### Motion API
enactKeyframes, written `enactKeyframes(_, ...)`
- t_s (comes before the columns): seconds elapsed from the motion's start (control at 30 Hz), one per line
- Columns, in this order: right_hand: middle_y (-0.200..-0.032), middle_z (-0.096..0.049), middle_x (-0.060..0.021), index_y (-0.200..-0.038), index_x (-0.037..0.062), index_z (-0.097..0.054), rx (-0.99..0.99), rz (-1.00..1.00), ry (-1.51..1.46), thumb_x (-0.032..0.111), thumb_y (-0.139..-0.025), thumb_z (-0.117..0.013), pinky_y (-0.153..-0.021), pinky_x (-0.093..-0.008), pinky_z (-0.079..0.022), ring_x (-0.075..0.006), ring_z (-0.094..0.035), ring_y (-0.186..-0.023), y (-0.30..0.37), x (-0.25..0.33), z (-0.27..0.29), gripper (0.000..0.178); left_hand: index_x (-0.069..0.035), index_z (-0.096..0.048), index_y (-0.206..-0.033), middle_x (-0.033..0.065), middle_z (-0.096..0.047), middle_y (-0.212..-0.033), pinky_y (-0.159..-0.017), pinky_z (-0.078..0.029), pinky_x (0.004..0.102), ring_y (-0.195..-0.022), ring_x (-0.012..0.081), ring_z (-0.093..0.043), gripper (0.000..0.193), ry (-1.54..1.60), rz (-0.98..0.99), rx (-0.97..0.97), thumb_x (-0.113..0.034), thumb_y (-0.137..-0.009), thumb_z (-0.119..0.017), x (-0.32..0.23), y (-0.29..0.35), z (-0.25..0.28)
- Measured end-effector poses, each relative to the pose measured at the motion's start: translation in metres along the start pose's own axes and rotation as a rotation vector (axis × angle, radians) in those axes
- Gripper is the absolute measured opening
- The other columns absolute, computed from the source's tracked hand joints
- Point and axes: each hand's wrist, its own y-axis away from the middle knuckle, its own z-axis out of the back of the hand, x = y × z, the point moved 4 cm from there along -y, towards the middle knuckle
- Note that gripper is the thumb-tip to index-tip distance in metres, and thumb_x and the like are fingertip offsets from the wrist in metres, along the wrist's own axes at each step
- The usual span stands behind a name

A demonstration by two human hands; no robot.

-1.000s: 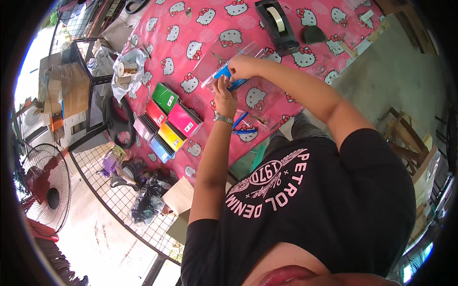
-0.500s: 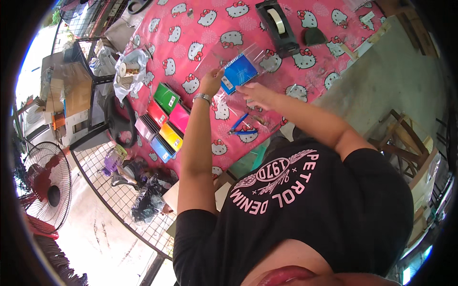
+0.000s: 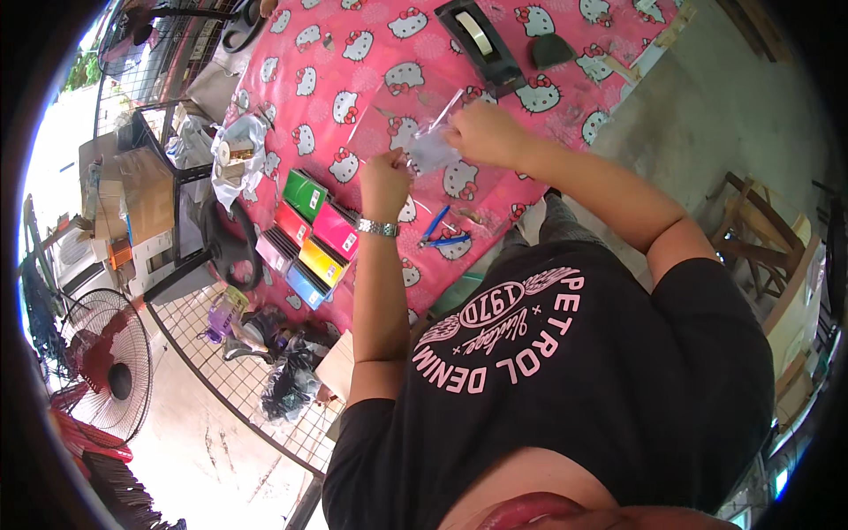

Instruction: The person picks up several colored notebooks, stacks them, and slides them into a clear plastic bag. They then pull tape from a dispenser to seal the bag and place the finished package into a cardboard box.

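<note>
The left hand (image 3: 386,187) and right hand (image 3: 491,137) pinch a clear plastic sleeve (image 3: 433,148) between them, fingers closed on its left and right sides, above the pink worktop (image 3: 375,88). Bright spiral notebooks (image 3: 336,230) lie left of the left hand; blue-handled pliers (image 3: 443,231) lie nearer, and a black tape dispenser (image 3: 481,49) sits far right.

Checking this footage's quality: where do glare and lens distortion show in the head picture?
Head view: the floor at lower left is washed out near-white; a bright streak shows on the clear plastic; the wire grid bows; corners go black.
</note>
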Motion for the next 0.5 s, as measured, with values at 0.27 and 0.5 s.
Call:
enactKeyframes(0.27,-0.096,-0.063,-0.0170,-0.113,0.0035,-0.060,-0.127,0.252,-0.254,0.017,-0.081,-0.061,-0.079,-0.0407,-0.049,-0.0325,-0.061,-0.092,0.000,0.003,0.062,0.035,-0.001,-0.062,-0.115,0.0108,-0.067,-0.102,-0.078,-0.050,0.0255,-0.092,0.0145,-0.065,0.033,0.180,0.120,-0.003,-0.011,-0.085,-0.057,0.020,-0.001,0.046)
enactKeyframes(0.5,-0.117,-0.058,-0.0096,-0.127,0.0079,-0.054,0.296,0.205,-0.522,0.015,-0.086,-0.062,-0.089,-0.0286,-0.044,-0.0163,-0.056,-0.103,-0.037,-0.035,-0.041,0.042,-0.001,-0.049,-0.129,0.0062,-0.058,-0.117,-0.082,-0.043,0.0294,-0.090,0.0139,-0.055,0.053,1.222,0.165,0.539,-0.011,-0.078,-0.059,0.070,-0.020,-0.020)
